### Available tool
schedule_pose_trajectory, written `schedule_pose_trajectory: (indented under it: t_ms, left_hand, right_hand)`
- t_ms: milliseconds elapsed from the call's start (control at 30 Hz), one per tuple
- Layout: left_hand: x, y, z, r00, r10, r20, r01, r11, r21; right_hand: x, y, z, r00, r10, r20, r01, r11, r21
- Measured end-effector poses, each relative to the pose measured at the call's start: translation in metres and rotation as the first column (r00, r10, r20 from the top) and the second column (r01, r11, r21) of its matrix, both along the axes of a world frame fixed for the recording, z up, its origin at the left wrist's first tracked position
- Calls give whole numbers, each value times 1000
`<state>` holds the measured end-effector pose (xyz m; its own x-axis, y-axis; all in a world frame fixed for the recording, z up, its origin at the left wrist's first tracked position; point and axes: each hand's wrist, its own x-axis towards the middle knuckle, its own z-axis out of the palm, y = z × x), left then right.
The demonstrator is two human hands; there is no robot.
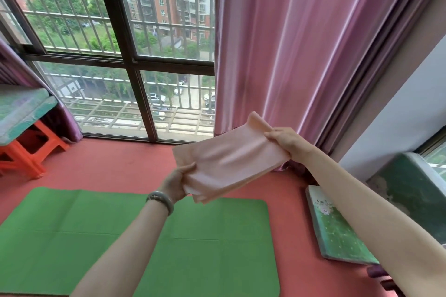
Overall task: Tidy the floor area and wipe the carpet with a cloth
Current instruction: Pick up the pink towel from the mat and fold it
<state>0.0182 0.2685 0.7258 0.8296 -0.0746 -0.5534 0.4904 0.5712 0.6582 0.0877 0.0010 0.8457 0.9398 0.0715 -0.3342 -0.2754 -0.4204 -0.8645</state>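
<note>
A pale pink folded cloth (pixel 226 161) is stretched in the air between both hands, above the floor. My left hand (pixel 177 182), with a grey bangle on its wrist, grips the cloth's lower left end. My right hand (pixel 288 141) pinches its upper right corner in front of the curtain. Below lies a green mat (pixel 96 236) spread flat on the red carpet (pixel 115 164).
An orange plastic stool (pixel 26 152) under a green cushion (pixel 21 108) stands at the left. A green cushion (pixel 337 231) leans at the right by the wall. A pink curtain (pixel 301 43) hangs beside the tall barred window (pixel 120 43).
</note>
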Motion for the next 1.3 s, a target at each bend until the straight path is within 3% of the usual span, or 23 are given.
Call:
schedule_pose_trajectory:
  t_ms: [67,167,267,400,467,533,600,633,667,733,800,900,1000,1300]
  left_hand:
    - [7,3,7,999,-14,-33,16,998,62]
    - [12,-2,20,998,-40,-43,45,991,129]
    - [10,-22,28,991,-115,-74,127,974,190]
    - [4,-53,29,980,-196,-35,199,975,99]
    - [2,-60,31,988,-151,-35,150,988,-44]
    - [2,-63,30,983,-181,-14,180,982,-61]
    - [0,-64,29,974,-228,7,227,972,64]
    - [0,-62,27,973,-231,3,230,968,101]
    - [1,-59,25,976,-217,0,215,970,110]
    - [1,-52,24,983,-181,-15,181,978,108]
    - [-1,-47,28,986,-167,-17,168,977,132]
    - [-3,-43,28,981,-193,-14,193,971,143]
    - [-5,-41,27,975,-222,-14,222,964,148]
    - [-4,-38,23,966,-254,-40,257,962,89]
  right_hand:
    - [-1,-10,-15,998,-37,-53,37,999,-8]
    - [-5,-6,-30,998,-55,-14,54,997,-55]
    - [-15,19,-36,990,99,96,-79,978,-194]
    - [-37,65,-49,927,328,184,-233,884,-406]
    - [-48,83,-58,900,373,227,-245,862,-444]
    - [-57,94,-64,873,444,204,-322,837,-444]
    - [-61,93,-64,832,537,141,-462,810,-360]
    - [-62,87,-60,841,525,131,-488,841,-235]
    - [-61,78,-54,887,439,142,-431,898,-86]
    - [-50,55,-50,974,115,195,-133,987,85]
    - [-35,27,-57,995,-93,34,87,985,149]
    - [-35,8,-78,886,86,-457,103,922,374]
    - [-44,6,-88,815,288,-503,89,795,599]
    - [-43,20,-84,953,18,-302,121,892,434]
